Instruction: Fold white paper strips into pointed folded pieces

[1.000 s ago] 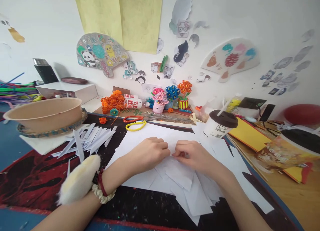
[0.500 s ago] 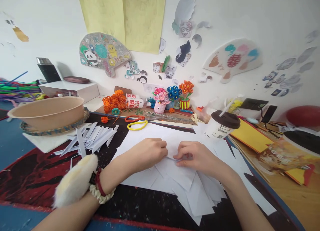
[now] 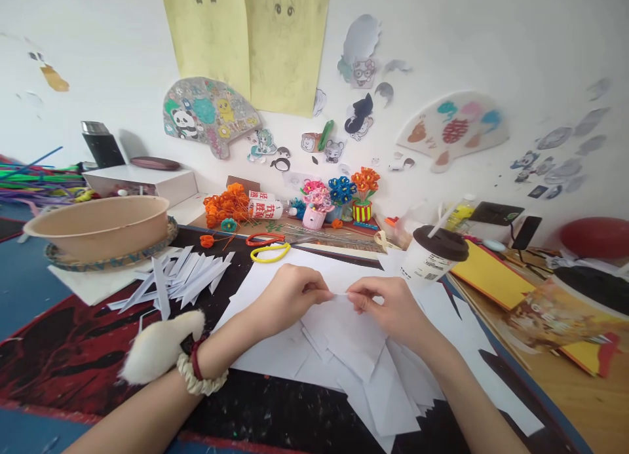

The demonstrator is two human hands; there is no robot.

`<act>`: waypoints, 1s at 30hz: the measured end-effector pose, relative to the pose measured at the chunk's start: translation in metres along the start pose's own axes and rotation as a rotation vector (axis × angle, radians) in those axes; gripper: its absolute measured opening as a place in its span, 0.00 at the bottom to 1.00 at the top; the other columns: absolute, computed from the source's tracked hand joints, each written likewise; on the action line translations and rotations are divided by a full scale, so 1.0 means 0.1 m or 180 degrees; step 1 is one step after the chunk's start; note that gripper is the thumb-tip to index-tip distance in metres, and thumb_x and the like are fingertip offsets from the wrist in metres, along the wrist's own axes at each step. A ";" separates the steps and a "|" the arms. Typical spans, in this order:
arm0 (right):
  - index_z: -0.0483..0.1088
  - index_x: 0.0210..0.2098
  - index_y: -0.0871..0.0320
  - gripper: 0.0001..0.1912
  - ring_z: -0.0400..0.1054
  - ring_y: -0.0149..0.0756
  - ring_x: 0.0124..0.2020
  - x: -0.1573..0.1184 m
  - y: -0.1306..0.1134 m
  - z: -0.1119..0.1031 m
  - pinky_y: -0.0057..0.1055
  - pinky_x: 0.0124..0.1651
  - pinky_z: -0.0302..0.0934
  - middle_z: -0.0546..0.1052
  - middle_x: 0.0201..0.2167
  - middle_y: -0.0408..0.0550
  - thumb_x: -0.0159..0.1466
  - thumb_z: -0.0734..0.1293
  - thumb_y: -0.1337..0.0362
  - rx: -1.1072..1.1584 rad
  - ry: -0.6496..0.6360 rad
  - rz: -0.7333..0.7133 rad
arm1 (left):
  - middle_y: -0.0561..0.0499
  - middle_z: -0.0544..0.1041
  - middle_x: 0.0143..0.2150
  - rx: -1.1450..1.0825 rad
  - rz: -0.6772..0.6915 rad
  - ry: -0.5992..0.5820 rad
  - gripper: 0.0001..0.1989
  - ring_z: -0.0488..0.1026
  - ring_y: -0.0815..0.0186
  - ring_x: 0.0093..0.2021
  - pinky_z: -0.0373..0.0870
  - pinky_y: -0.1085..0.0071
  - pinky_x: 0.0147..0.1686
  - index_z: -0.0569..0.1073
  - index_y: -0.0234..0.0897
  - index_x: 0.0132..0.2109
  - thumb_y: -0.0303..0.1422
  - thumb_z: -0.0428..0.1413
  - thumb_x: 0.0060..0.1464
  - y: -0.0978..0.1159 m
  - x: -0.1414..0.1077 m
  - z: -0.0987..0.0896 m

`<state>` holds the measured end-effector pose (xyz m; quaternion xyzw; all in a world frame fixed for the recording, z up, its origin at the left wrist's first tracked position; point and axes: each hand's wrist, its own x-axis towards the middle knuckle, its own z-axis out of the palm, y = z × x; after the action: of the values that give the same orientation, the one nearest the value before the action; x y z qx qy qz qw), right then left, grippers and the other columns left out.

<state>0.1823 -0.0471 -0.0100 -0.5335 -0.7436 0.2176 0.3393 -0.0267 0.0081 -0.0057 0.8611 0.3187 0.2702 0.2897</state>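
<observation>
Between my two hands a thin strip of white paper (image 3: 340, 295) is stretched level, and most of it is hidden by my fingers. My left hand (image 3: 289, 293) is closed, pinching the strip's left end between thumb and fingers. At the other end, my right hand (image 3: 388, 301) has a similar pinch. Beneath them lie loose white paper pieces (image 3: 346, 342) on larger white sheets (image 3: 272, 349). Left of my left hand is a heap of folded white paper strips (image 3: 189, 280). Scissors with red and yellow handles (image 3: 270, 252) rest just beyond the sheets.
At left stands a beige basin (image 3: 98, 228) on a woven mat. A lidded paper cup with a straw (image 3: 432, 254) is beyond my right hand. Small flower pots (image 3: 314, 217) and orange craft flowers (image 3: 228, 205) line the back. Farther right is a patterned tub (image 3: 565, 306).
Both hands have turned, and their thumbs and fingertips now face each other along the strip. My right thumb, lower before, has come up to the fingers. The view has tilted slightly upward.
</observation>
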 end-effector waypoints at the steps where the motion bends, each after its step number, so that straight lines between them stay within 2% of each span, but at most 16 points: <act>1: 0.73 0.28 0.56 0.09 0.68 0.35 0.25 0.00 0.01 0.01 0.32 0.30 0.62 0.75 0.21 0.43 0.63 0.64 0.64 0.0066 -0.0009 0.0064 | 0.52 0.77 0.26 -0.0092 -0.0046 -0.0027 0.08 0.70 0.69 0.27 0.63 0.75 0.29 0.77 0.34 0.30 0.31 0.57 0.56 0.00 0.00 -0.01; 5: 0.73 0.28 0.57 0.09 0.67 0.33 0.21 0.00 0.04 0.02 0.32 0.28 0.64 0.74 0.19 0.43 0.62 0.64 0.64 0.0231 -0.0084 0.0157 | 0.52 0.77 0.24 -0.0304 -0.0232 -0.0020 0.08 0.71 0.70 0.25 0.64 0.76 0.28 0.77 0.34 0.29 0.29 0.56 0.55 0.00 0.01 -0.03; 10: 0.76 0.34 0.56 0.07 0.70 0.35 0.26 0.00 0.04 0.05 0.34 0.34 0.66 0.77 0.23 0.44 0.60 0.68 0.61 0.0458 -0.0125 0.0246 | 0.52 0.76 0.23 -0.0234 -0.0260 0.0157 0.10 0.70 0.71 0.23 0.64 0.77 0.27 0.77 0.33 0.28 0.27 0.54 0.55 0.02 0.00 -0.02; 17: 0.73 0.25 0.59 0.13 0.70 0.34 0.19 0.00 0.08 0.08 0.32 0.25 0.66 0.76 0.19 0.46 0.58 0.70 0.55 0.1163 -0.0046 0.0599 | 0.51 0.78 0.28 -0.0091 -0.0114 0.0115 0.07 0.69 0.70 0.27 0.62 0.76 0.27 0.78 0.35 0.32 0.31 0.56 0.55 0.06 0.00 -0.04; 23: 0.72 0.24 0.59 0.16 0.68 0.32 0.17 0.01 0.08 0.10 0.30 0.23 0.65 0.74 0.17 0.45 0.58 0.70 0.52 0.1238 -0.0107 0.0553 | 0.54 0.74 0.22 -0.0182 -0.0311 0.0153 0.07 0.67 0.71 0.23 0.60 0.77 0.25 0.76 0.34 0.27 0.29 0.58 0.52 0.05 0.00 -0.05; 26: 0.73 0.27 0.60 0.15 0.67 0.32 0.17 0.02 0.08 0.10 0.30 0.23 0.65 0.74 0.17 0.44 0.58 0.69 0.53 0.1236 -0.0079 0.0533 | 0.52 0.76 0.24 -0.0146 -0.0296 0.0104 0.08 0.68 0.71 0.24 0.62 0.76 0.26 0.76 0.34 0.29 0.31 0.56 0.55 0.02 0.00 -0.04; 30: 0.74 0.31 0.59 0.12 0.68 0.33 0.20 0.02 0.04 0.11 0.31 0.27 0.65 0.73 0.19 0.43 0.60 0.68 0.56 0.1225 -0.0052 0.0444 | 0.50 0.79 0.32 0.0057 -0.0014 0.0207 0.07 0.71 0.67 0.31 0.63 0.75 0.29 0.78 0.35 0.34 0.34 0.59 0.53 0.02 0.01 -0.03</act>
<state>0.1764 -0.0434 -0.0198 -0.5073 -0.6522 0.3830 0.4130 -0.0270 0.0080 -0.0021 0.8537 0.3322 0.2946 0.2721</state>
